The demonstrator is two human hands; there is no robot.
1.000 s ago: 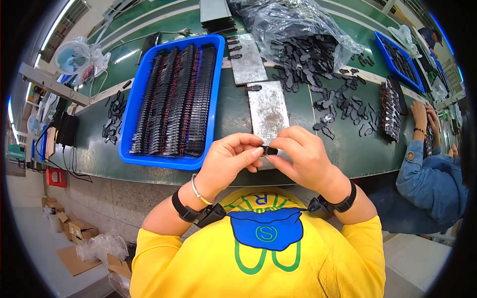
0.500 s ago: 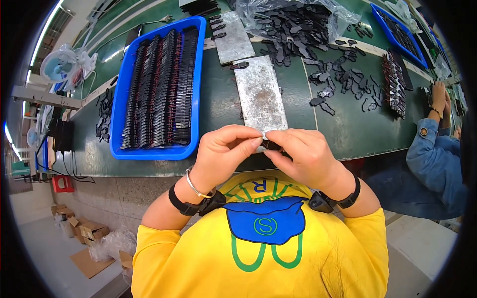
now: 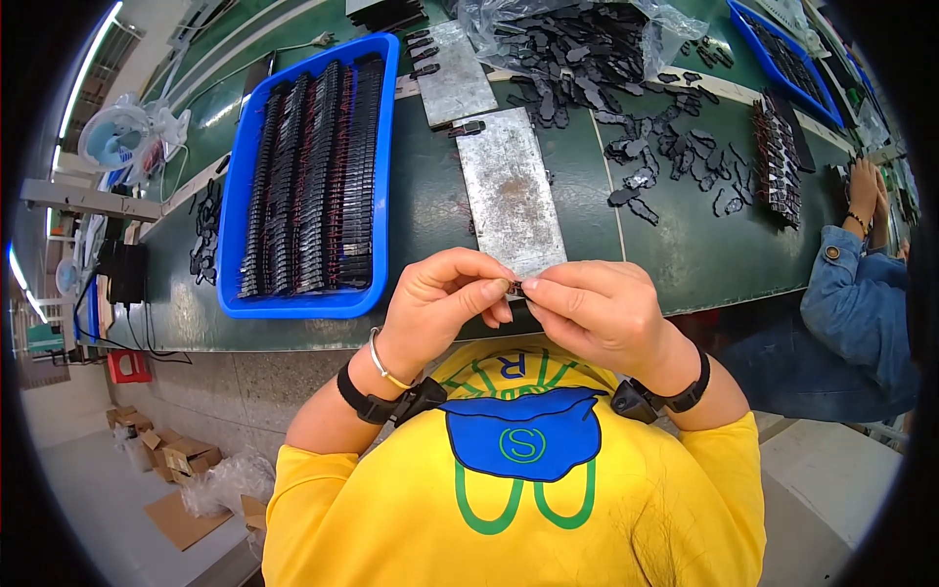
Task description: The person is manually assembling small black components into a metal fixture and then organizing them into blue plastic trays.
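Both hands meet at the near end of a scuffed metal plate [image 3: 511,186]. Between their fingertips is a small dark part [image 3: 515,288], mostly covered by the fingers, so its exact kind cannot be made out. My left hand [image 3: 452,292] pinches it from the left with thumb and forefinger. From the other side my right hand [image 3: 602,303] is closed on it, thumb and forefinger pressed together. One black piece [image 3: 468,128] lies at the far left corner of the plate.
A blue tray [image 3: 227,245] packed with rows of black parts and red wires stands left. Loose black pieces [image 3: 577,59] spill from a clear plastic bag at the back. A second metal plate [image 3: 455,78] lies behind the first. On the right, a co-worker's denim sleeve [image 3: 843,284] shows.
The fingers have shifted around the small dark part, and my right fingertips now sit closer together. My left hand's lower fingers show more beneath its thumb.
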